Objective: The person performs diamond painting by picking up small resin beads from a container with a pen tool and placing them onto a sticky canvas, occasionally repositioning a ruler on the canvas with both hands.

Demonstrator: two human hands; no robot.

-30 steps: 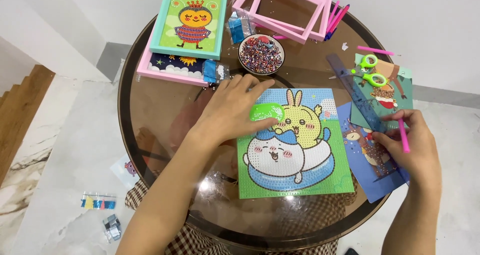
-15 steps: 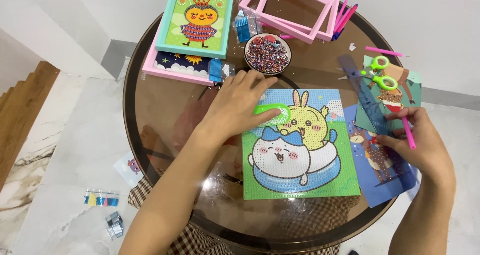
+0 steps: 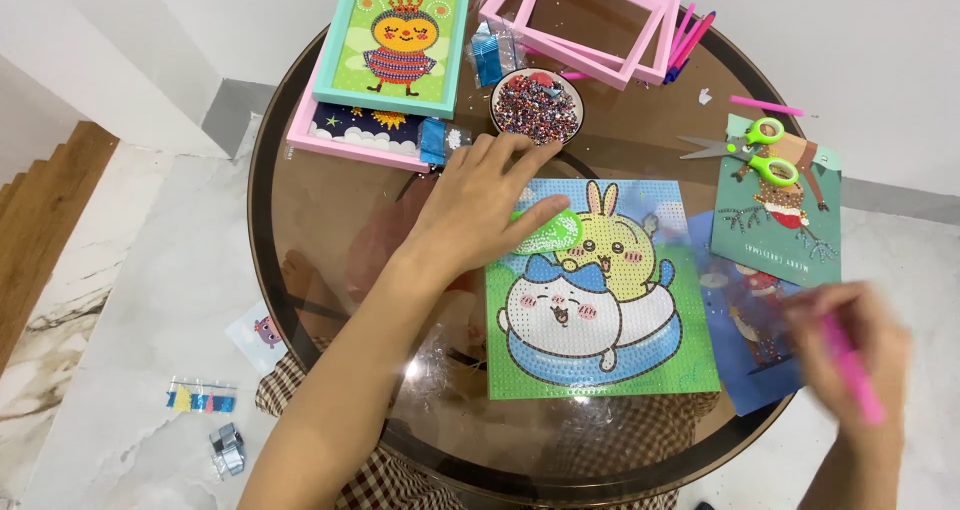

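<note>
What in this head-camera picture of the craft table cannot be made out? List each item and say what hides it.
- Right hand and its pink pen: motion blur, so the grip is unclear.
- Blue picture sheet: partly covered by the cartoon canvas and the green card.
- Small green tray: partly under the left hand.
- Bowl of beads: single beads too small.

**Setting: Home Craft Area**

Domestic room. Indicators: round glass bench [image 3: 300,230] on a white marble floor [image 3: 130,370], wooden stair edge [image 3: 40,220] at the left of the frame, white walls [image 3: 850,30]. Hobby supplies at the top: pink frames [image 3: 590,20], framed bee picture [image 3: 395,40], bead bowl [image 3: 537,103], scissors [image 3: 755,150].
</note>
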